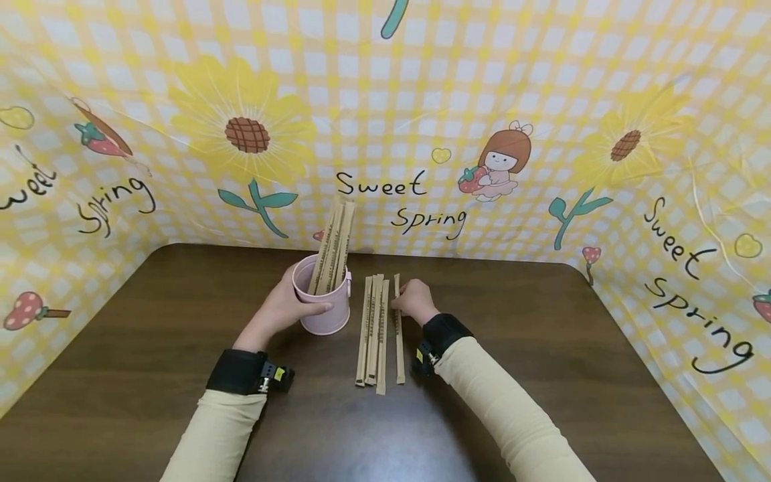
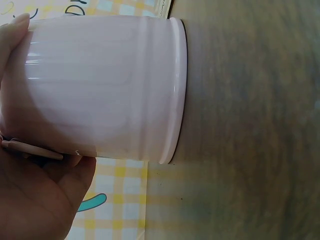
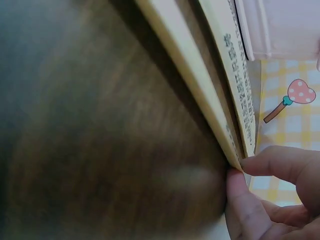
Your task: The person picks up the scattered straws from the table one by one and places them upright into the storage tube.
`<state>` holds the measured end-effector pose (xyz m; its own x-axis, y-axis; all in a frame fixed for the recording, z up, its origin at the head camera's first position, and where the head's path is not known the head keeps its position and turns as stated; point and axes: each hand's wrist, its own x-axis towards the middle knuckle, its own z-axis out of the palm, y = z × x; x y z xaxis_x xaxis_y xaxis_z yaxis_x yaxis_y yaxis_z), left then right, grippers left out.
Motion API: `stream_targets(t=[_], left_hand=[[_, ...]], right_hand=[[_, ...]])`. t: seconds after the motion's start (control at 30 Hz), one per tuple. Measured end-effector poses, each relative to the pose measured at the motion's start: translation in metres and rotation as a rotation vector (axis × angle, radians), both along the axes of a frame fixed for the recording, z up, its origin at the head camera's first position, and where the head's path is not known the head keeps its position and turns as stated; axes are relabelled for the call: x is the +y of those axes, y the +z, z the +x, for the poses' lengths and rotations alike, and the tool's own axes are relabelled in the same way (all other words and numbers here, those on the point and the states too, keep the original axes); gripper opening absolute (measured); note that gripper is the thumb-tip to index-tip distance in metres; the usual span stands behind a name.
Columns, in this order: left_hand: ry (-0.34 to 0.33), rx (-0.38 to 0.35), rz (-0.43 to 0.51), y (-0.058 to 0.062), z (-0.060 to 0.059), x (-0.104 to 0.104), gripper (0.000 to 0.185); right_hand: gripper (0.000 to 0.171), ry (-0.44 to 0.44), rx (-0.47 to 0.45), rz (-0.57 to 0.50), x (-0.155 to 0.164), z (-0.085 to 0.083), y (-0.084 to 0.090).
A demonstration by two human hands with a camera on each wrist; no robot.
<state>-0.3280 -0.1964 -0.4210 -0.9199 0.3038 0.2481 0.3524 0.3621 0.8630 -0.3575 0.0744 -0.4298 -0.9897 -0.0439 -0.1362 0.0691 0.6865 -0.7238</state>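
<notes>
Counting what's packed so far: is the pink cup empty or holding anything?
Not empty: the pink cup, held by the left hand, has several wrapped sticks standing in it.

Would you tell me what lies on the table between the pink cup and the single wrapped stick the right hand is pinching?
In the head view, a bunch of wrapped sticks lies flat between the pink cup and the single stick the right hand pinches.

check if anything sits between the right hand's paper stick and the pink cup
Yes. Three more paper-wrapped sticks lie side by side on the table between the stick that the right hand pinches and the pink cup, which the left hand holds.
</notes>
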Motion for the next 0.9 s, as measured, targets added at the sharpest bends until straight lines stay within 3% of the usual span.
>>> stream_targets(t=[0.3, 0.53, 0.6, 0.73, 0.9], left_hand=[[0.031, -0.003, -0.024, -0.001, 0.003, 0.001, 0.094], [0.02, 0.003, -0.016, -0.001, 0.001, 0.001, 0.093], [0.016, 0.002, -0.016, 0.001, 0.001, 0.001, 0.094], [0.029, -0.011, -0.029, 0.001, 0.0, -0.001, 0.095], [0.028, -0.013, -0.025, -0.001, 0.001, 0.0, 0.096]], right_hand=[[0.047, -0.001, -0.151, -0.147, 0.005, -0.008, 0.002], [0.011, 0.033, -0.203, -0.309, 0.022, 0.002, 0.026], [0.004, 0.038, -0.169, -0.32, 0.026, 0.0, 0.035], [0.031, 0.048, -0.05, -0.35, 0.026, -0.004, 0.064], [0.041, 0.079, 0.188, -0.444, 0.013, -0.002, 0.111]])
